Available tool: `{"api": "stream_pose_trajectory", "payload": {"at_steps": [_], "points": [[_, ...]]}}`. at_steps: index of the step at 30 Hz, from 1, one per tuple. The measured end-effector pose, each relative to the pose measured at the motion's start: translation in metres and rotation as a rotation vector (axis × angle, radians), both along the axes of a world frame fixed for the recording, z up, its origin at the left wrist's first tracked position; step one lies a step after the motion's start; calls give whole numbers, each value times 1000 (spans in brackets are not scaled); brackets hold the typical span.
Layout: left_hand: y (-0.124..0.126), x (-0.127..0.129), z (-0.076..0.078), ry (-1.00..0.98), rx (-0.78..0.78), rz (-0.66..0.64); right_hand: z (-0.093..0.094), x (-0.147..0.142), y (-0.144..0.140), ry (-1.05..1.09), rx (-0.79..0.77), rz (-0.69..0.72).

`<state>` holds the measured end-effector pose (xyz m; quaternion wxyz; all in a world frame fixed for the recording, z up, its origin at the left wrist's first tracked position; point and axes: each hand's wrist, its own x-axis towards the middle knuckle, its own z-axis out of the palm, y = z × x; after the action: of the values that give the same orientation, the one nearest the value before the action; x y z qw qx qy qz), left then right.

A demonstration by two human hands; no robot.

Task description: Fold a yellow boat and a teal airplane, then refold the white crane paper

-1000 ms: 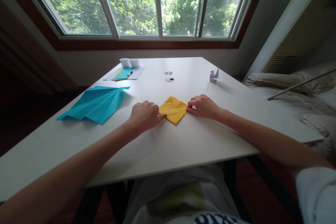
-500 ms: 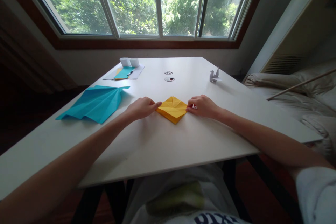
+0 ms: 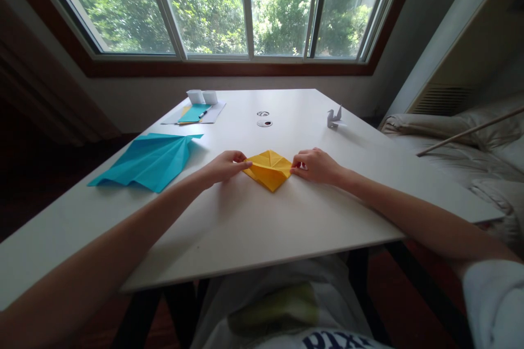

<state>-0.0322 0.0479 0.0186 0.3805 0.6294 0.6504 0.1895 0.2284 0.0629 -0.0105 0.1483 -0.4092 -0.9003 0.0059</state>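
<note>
A white counter (image 3: 254, 229) fills most of the view, set under a wide window with green trees behind it, and a pale sofa (image 3: 458, 142) stands off its right edge. On the counter's left part lies a large teal folded sheet (image 3: 149, 161), pleated and spread flat, well apart from the hands. Near the middle of the counter, a little toward the person, sits the yellow folded paper (image 3: 268, 169), a creased diamond shape whose far flap is lifted slightly off the surface. The left hand (image 3: 223, 167) has its grip pinched on the paper's left corner, thumb and fingertips closed around the raised edge. The right hand (image 3: 317, 166) holds the opposite right corner, its grip narrow and pressed onto the paper's point against the counter. At the far left corner rests a small stack of papers with two white cups (image 3: 202, 97) behind it. At the far right stands a small white paper crane (image 3: 333, 116), and between these, two round discs (image 3: 264, 119) lie on the counter.
</note>
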Motion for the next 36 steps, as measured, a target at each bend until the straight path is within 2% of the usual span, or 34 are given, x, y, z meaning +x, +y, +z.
{"api": "stream_pose_trajectory", "payload": {"at_steps": [6,10,13,18,23,26,31,36], "points": [[2,0,-3,46,50,50,1,-2,0,-13,4,4],[7,-5,-14,190,195,-30,2,-5,-1,-19,1,9],[10,-9,-20,218,267,-70,1,-5,-1,-13,-4,-3],[9,-8,-18,65,262,-30,-7,-1,6,72,-1,-40],[4,-4,-12,-148,162,9,-9,1,13,159,-173,-37],[2,-2,-11,-198,126,20,-7,0,13,232,-290,-68],[2,0,-12,-257,125,36,-7,0,12,360,-448,-99],[3,1,-14,-363,142,15,-9,-1,12,463,-522,-68]]}}
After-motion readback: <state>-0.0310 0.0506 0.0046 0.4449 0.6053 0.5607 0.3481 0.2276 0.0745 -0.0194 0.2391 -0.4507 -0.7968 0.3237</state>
